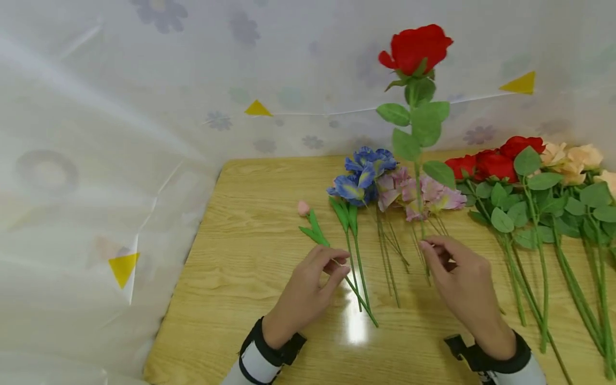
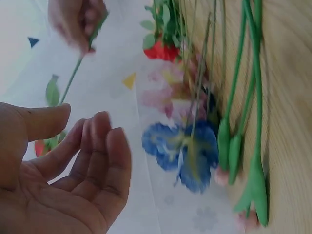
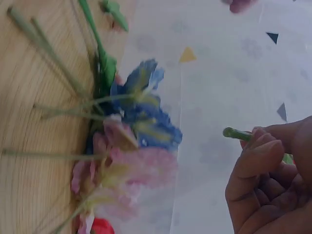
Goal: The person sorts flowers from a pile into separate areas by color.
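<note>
My right hand [image 1: 466, 280] pinches the lower stem of a single red rose [image 1: 417, 51], held upright above the table with its bloom high. In the right wrist view the cut end of the rose stem [image 3: 237, 133] sticks out past the fingertips. My left hand [image 1: 305, 289] hovers over the table with fingers loosely bent and nothing between them, as the left wrist view shows. It overlaps the stem of a pink tulip [image 1: 315, 229] in the head view. Beside that tulip, two more green tulip stems [image 1: 358, 262] lie on the wood.
Blue irises [image 1: 361, 179] and pink-lilac flowers [image 1: 414, 192] lie at the back of the wooden table [image 1: 240, 256]. More red roses [image 1: 498, 163] and peach roses [image 1: 575, 160] lie on the right, stems toward me. A pale patterned sheet [image 1: 298, 69] hangs behind and left.
</note>
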Tool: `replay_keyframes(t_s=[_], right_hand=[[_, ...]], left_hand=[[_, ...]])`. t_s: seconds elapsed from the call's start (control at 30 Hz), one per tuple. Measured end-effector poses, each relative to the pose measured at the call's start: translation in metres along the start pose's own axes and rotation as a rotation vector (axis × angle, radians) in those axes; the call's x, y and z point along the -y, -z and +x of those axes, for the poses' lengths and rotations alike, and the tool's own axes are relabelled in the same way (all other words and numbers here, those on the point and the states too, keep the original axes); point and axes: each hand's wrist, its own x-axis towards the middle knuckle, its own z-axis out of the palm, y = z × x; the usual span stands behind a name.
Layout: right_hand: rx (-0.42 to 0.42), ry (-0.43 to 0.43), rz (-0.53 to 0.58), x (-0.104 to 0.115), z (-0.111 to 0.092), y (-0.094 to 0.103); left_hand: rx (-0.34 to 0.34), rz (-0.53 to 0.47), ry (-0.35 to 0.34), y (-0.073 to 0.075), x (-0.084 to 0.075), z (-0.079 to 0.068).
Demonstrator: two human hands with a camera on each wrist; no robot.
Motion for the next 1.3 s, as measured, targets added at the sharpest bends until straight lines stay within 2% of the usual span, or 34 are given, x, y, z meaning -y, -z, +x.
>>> replay_keyframes(t_s=[0.1,0.2,0.3,0.47,0.67,0.8,1.03,1.1,1.2,1.3], right_hand=[[-0.004,-0.071,-0.116,-0.022,-0.002,0.021],[0.042,-0.188,-0.218,-0.046,-0.008,0.042],[0.109,-0.298,-0.334,-0.067,-0.016,0.058],[0.205,-0.432,-0.463,-0.095,-0.03,0.07],[0.409,-0.566,-0.487,-0.117,-0.033,0.073],[0.494,-0.589,-0.487,-0.127,-0.033,0.071],[0.487,-0.593,-0.541,-0.136,-0.03,0.066],[0.481,-0.598,-0.544,-0.135,-0.031,0.066],[0.435,-0.568,-0.549,-0.129,-0.032,0.067],[0.369,-0.492,-0.513,-0.115,-0.029,0.065]], left_hand=[[-0.077,0.035,0.032,0.011,0.005,-0.004],[-0.146,0.068,0.056,0.02,0.008,-0.006],[-0.185,0.1,0.064,0.028,0.011,-0.007],[-0.208,0.106,0.045,0.034,0.013,-0.008],[-0.227,0.114,0.06,0.036,0.014,-0.01],[-0.22,0.141,0.065,0.037,0.016,-0.008],[-0.159,0.256,0.04,0.042,0.017,-0.002],[-0.14,0.327,0.033,0.044,0.016,-0.001],[-0.119,0.493,0.022,0.045,0.014,0.003],[-0.091,0.684,0.031,0.045,0.012,0.008]])
